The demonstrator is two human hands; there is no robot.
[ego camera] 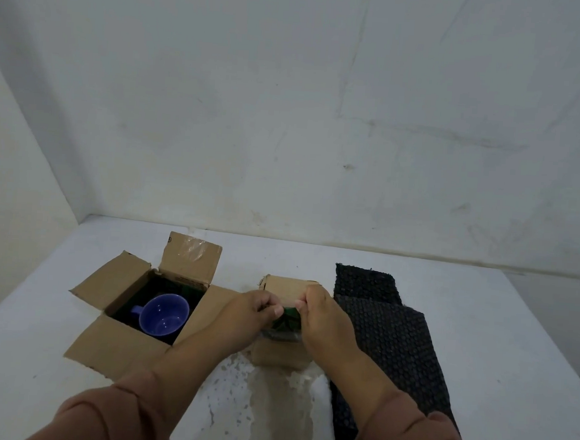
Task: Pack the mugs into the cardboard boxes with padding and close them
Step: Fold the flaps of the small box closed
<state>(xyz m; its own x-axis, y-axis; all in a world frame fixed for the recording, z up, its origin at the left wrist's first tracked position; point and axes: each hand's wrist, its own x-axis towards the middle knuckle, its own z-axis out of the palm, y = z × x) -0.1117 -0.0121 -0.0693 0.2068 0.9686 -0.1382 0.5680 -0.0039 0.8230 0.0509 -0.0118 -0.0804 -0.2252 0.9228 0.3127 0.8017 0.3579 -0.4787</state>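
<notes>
The left hand (258,307) and right hand (324,320) each close a pinching grip on soft, light green padding (287,320) at the middle box (280,356), whose flaps likely bend easily.

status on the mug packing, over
Left grip and right grip pinch green padding over small box. Blue mug in open box, unclosed. Black bubble wrap alongside.

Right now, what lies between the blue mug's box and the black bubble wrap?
Head view: a smaller cardboard box, gripped by the left hand and right hand.
</notes>
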